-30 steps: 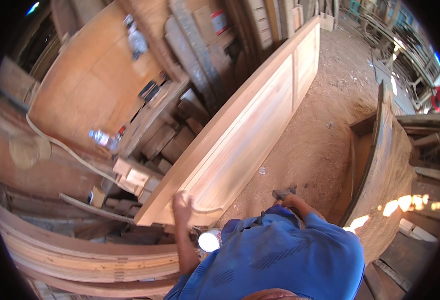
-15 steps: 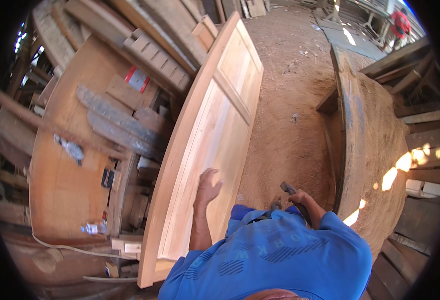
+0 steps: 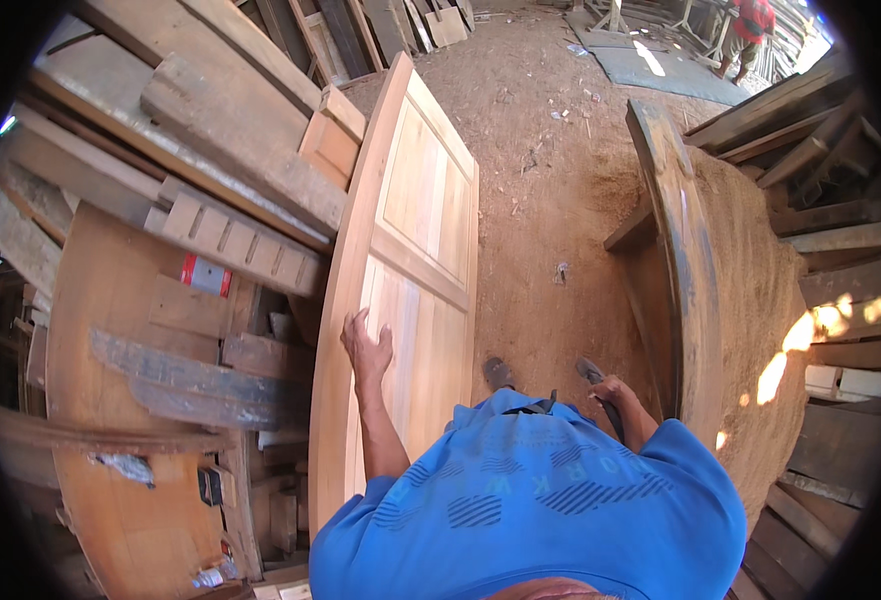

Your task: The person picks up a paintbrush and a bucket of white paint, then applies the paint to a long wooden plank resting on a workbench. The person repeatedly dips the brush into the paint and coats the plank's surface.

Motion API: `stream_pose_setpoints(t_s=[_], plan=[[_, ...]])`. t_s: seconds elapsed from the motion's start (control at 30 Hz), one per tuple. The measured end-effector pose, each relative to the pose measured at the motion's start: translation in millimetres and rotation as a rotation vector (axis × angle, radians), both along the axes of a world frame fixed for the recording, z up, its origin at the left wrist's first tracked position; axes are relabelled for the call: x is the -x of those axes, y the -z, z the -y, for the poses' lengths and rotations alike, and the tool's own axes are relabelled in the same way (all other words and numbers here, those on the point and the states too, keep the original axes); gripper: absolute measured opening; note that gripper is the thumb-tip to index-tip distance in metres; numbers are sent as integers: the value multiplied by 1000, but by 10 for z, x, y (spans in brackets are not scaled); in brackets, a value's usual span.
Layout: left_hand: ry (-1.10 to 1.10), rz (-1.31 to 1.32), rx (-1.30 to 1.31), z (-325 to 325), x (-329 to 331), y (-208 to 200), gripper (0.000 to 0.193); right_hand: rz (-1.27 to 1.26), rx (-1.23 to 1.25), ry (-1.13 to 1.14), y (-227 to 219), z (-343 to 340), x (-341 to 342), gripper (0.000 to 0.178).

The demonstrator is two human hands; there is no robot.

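A pale wooden panel door (image 3: 415, 255) stands on its long edge at my left, leaning slightly, its panelled face toward me. My left hand (image 3: 368, 350) is at the door's upper edge with fingers apart and bent. It seems to touch the frame, though the contact is not clear. By my right hip, my right hand (image 3: 612, 391) is closed round a dark, long, handle-like tool (image 3: 615, 420). My fingers and body hide part of it, and its kind cannot be made out.
Stacked boards (image 3: 230, 140) and a plywood sheet (image 3: 100, 290) with scraps lie beyond the door. A heavy timber bench (image 3: 672, 200) stands at right, beside a sawdust heap (image 3: 750, 260). Dirt floor (image 3: 535, 230) runs ahead. A person in red (image 3: 750, 25) is far right.
My left hand has moved from over the door's face toward its upper edge, farther forward. The view has shifted, and the door appears farther left. My right hand keeps its hold.
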State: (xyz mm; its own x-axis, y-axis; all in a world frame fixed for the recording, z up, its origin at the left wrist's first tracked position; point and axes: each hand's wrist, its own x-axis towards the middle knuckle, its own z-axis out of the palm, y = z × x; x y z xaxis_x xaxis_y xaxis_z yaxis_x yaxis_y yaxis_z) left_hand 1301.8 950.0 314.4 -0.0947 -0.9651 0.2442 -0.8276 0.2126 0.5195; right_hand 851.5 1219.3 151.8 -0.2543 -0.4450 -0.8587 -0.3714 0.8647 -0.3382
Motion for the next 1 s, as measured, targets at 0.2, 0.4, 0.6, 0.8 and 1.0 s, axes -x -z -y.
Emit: stream_pose_setpoints(t_s=[0.2, 0.4, 0.6, 0.8, 1.0], plan=[[205, 10, 64, 1495, 1025, -448, 59, -19, 19, 369, -22, 340, 272, 24], [198, 38, 103, 2670, 1662, -386, 59, 57, -78, 400, 438, 627, 889, 24], [27, 73, 106, 3626, 1951, -64, 61, 79, -89, 345, 775, 1621, 1946, 23], [-93, 30, -20, 4177, 2447, -12, 66, 127, 103, 122, 747, 3451, 3066, 23], [-190, 89, -7, 4977, 2569, -3, 68, 180, 302, 225, -224, 5881, 3285, 14]])
